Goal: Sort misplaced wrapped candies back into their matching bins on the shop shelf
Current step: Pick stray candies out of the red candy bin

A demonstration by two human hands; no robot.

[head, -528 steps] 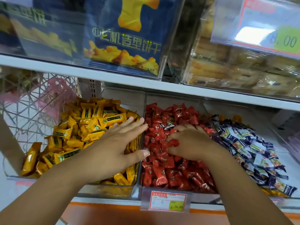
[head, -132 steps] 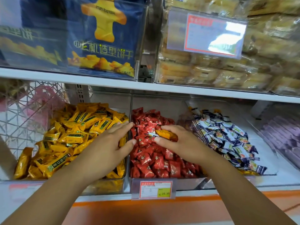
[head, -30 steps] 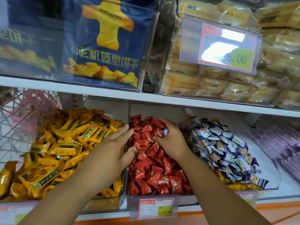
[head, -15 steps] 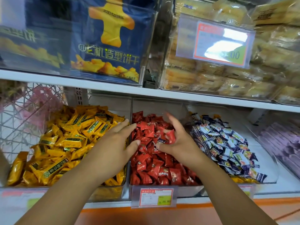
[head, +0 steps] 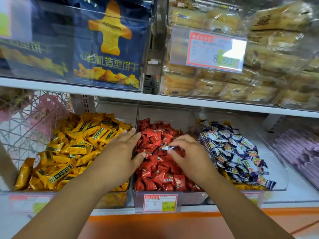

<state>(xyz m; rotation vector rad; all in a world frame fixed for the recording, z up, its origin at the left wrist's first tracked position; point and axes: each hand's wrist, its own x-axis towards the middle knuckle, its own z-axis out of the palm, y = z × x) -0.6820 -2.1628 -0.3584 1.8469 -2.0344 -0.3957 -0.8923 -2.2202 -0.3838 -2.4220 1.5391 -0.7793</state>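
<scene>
The shop shelf (head: pixel 290 195) carries three clear bins side by side across the middle of the frame. The left bin (head: pixel 114 199) is filled with yellow candies (head: pixel 77 149), the centre bin (head: pixel 189 197) with red candies (head: pixel 160 173), and the right bin (head: pixel 283 178) with blue-and-white candies (head: pixel 238 152).

No foreign wrapper is seen on the surface of the yellow pile. The visible red pile appears uniform except for one piece at the centre of the frame. Yellow wrappers (head: pixel 248 187) are seen beneath the blue-and-white pile along its lower edge; these are judged to be misplaced and not yet sorted, although this cannot be confirmed. The task is therefore judged to be well advanced but not complete.

The left hand (head: pixel 124 150) is laid over the divider between the left and centre bins, with its fingers straight and slightly spread; nothing is held.

The right hand (head: pixel 188 152) is positioned above the red pile, with thumb and forefinger closed narrowly on a stray candy (head: pixel 168 148). A blue-and-white wrapper is shown, so transfer to the right bin is the step judged to be in hand.
</scene>
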